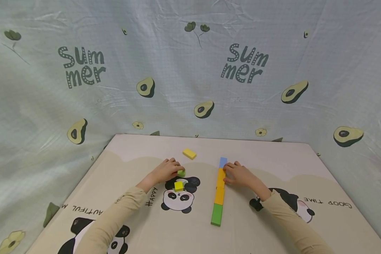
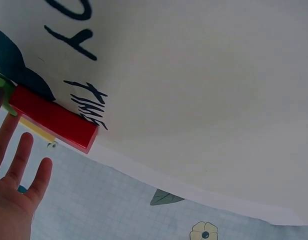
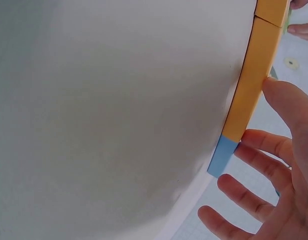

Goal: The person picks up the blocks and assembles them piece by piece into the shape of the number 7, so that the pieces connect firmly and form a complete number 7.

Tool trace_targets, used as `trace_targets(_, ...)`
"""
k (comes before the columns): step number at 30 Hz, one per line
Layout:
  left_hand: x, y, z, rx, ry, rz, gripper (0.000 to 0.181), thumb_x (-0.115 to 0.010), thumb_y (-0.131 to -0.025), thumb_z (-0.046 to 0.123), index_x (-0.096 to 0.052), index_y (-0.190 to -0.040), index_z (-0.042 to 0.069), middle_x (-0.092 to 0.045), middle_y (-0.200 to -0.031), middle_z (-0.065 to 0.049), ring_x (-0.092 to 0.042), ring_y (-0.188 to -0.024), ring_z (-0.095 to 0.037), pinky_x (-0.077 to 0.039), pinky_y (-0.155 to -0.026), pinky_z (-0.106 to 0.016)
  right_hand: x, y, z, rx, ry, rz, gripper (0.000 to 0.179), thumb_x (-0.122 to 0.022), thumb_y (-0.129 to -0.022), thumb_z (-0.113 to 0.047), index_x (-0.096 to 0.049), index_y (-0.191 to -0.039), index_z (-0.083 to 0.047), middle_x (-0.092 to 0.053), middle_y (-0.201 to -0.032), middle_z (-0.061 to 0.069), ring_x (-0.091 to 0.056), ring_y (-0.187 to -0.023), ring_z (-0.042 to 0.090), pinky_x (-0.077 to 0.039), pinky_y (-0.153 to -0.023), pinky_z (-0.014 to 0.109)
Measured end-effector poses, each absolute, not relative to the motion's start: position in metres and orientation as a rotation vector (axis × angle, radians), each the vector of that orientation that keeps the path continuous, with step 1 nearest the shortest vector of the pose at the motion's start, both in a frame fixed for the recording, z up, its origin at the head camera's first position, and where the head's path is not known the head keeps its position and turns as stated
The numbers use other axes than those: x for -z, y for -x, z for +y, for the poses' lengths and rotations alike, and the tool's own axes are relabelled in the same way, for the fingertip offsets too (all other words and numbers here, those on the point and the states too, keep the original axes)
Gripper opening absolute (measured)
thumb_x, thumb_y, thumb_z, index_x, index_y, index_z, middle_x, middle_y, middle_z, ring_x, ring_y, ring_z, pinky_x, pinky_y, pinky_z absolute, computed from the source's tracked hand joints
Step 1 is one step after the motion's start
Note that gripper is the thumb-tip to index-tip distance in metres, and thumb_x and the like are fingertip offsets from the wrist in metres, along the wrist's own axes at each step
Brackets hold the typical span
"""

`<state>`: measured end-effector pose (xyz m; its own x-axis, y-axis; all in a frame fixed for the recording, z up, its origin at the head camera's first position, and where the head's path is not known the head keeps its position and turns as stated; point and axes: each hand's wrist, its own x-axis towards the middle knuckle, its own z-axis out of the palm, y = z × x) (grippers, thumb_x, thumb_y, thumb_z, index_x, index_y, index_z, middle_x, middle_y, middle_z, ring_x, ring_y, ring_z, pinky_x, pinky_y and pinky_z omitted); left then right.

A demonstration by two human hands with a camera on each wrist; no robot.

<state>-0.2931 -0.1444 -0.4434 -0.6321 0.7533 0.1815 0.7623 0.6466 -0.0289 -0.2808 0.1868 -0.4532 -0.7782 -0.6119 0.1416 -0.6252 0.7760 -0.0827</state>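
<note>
Sleeves (image 1: 117,217) foremost, left hand (image 1: 166,170) pinches a green block (image 1: 181,173); spread right hand (image 1: 240,175) touches an orange block (image 1: 221,179).

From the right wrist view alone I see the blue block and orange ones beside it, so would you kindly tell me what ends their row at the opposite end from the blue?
Observer: The head view shows a green block there, past the two orange blocks.
Operator: Thank you; what colour is the long block near the left hand?
Observer: Red; the left wrist view shows that red block by the fingers.
Operator: And does any block lie nearer the back edge of the table than that hand?
Observer: Yes, in the head view a flat yellow block lies there on its own.
</note>
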Motion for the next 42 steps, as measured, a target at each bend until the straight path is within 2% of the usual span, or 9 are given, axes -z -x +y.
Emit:
trace_targets(10, 0.437, 0.297, -0.135, 0.141, 1.253, -2.672, 0.026, -0.062, -0.082, 0.012, -0.062, -0.108, 0.017, -0.064, -0.103, -0.004, -0.050, -0.093, -0.021, -0.041, -0.078, -0.036, 0.449, 0.281, 0.187, -0.176, -0.980, -2.866, 0.035, -0.062, -0.081, -0.033, -0.057, -0.106, -0.008, -0.057, -0.110, 0.006, -0.046, -0.084, 0.022, -0.044, -0.063, 0.037)
trace_targets(21, 0.430, 0.300, -0.113, 0.131, 1.305, -2.623, 0.026, -0.062, -0.082, 0.016, -0.062, -0.108, 0.018, -0.063, -0.105, -0.003, -0.051, -0.100, -0.021, -0.042, -0.082, -0.037, 0.447, 0.280, 0.184, -0.193, -0.960, -2.905, 0.034, -0.061, -0.082, -0.033, -0.057, -0.106, -0.009, -0.056, -0.111, 0.006, -0.045, -0.085, 0.022, -0.044, -0.068, 0.040)
trace_targets(42, 0.425, 0.328, -0.067, 0.158, 1.269, -2.646, 0.027, -0.064, -0.080, 0.012, -0.063, -0.107, 0.017, -0.064, -0.103, -0.002, -0.052, -0.094, -0.021, -0.042, -0.077, -0.034, 0.450, 0.279, 0.185, -0.174, -0.949, -2.909, 0.035, -0.061, -0.082, -0.035, -0.057, -0.107, -0.011, -0.056, -0.114, 0.004, -0.045, -0.086, 0.021, -0.043, -0.065, 0.035)
